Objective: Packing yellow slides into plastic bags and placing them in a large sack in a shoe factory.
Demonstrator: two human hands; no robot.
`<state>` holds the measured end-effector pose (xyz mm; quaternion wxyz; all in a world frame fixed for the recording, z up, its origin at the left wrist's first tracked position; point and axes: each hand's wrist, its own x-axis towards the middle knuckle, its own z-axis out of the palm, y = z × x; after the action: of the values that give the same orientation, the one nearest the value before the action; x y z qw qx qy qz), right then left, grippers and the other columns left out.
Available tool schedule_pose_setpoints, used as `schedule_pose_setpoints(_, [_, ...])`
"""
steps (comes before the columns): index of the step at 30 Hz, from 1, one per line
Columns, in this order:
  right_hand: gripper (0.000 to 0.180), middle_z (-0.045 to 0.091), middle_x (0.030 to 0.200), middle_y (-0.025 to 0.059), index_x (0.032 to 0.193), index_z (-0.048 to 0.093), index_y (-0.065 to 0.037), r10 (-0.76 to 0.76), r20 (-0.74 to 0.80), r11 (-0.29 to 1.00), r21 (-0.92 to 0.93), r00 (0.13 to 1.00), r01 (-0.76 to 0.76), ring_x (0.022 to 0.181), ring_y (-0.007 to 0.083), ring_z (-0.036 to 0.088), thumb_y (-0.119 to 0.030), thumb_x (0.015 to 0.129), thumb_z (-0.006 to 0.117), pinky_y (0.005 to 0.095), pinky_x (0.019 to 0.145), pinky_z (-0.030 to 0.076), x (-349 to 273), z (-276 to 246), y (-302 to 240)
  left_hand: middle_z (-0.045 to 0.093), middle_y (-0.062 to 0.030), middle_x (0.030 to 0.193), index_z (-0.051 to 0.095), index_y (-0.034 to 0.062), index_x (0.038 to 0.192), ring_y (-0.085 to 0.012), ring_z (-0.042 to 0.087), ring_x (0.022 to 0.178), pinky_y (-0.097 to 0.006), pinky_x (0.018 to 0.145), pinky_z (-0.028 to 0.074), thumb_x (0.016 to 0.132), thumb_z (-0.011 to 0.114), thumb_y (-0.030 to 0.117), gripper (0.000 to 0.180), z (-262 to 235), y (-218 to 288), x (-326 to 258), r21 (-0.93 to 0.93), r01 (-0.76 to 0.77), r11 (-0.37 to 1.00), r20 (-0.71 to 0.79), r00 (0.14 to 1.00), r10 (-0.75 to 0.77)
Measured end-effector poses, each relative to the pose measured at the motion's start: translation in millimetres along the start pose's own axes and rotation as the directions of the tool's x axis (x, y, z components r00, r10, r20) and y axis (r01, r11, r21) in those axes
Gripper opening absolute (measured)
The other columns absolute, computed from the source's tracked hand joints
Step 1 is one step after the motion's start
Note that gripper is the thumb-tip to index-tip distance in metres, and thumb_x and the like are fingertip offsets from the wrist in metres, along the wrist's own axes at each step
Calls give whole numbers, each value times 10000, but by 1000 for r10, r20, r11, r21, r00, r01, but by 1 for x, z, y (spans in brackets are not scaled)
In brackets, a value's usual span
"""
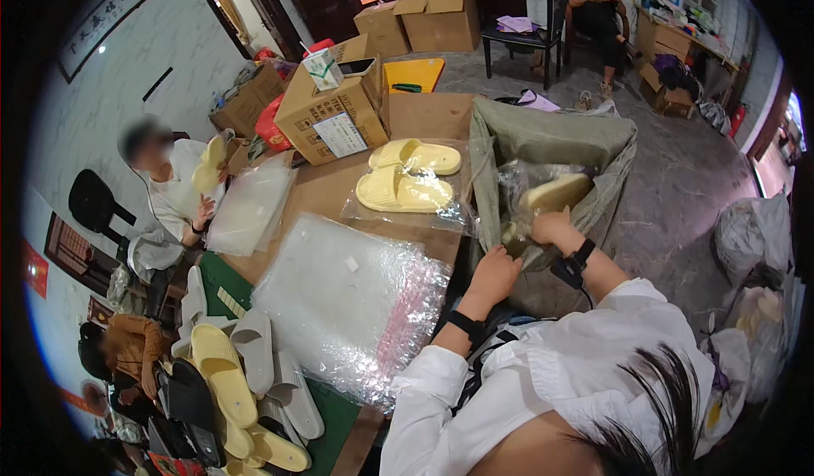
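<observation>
At the near side of an open grey-green sack [553, 120], both of my hands reach in. My right hand [555, 227] is closed at the edge of a clear plastic bag that holds a pale yellow slipper [555, 193]. My left hand [495, 274] is at the near left rim, its fingers curled; what they grip is hidden. Just beyond them shows a darker yellowish slipper end [514, 237] under plastic. Left of the sack, a pair of yellow slippers [405, 189] lies on a clear bag on the cardboard-topped table [318, 189].
A stack of clear plastic bags [339, 277] covers the near table. Grey, black and yellow slippers [222, 374] pile up at lower left. A carton [331, 116] stands at the back. Across the table a co-worker [165, 179] holds yellow slippers. White plastic sacks [750, 239] stand at right.
</observation>
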<state>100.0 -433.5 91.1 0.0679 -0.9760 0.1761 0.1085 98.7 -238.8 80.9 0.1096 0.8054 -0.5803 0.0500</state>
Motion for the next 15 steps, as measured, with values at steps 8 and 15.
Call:
schedule_pose_setpoints(8, [412, 639, 842, 144, 894, 645, -38, -268, -116, 959, 67, 956, 276, 820, 310, 617, -434, 804, 583, 428, 697, 478, -1, -47, -47, 618, -109, 794, 619, 46, 992, -278, 558, 924, -387, 974, 364, 683, 596, 76, 312, 6, 2, -8, 75, 12, 997, 35, 999, -15])
schedule_pose_setpoints(15, [698, 561, 1123, 193, 1104, 557, 4, -499, -481, 819, 12, 721, 574, 1092, 338, 501, -549, 689, 652, 558, 892, 345, 38, -35, -126, 625, -135, 853, 607, 21, 988, -295, 571, 919, -400, 921, 402, 726, 549, 90, 277, 24, 4, -13, -5, 119, 993, 61, 991, -119])
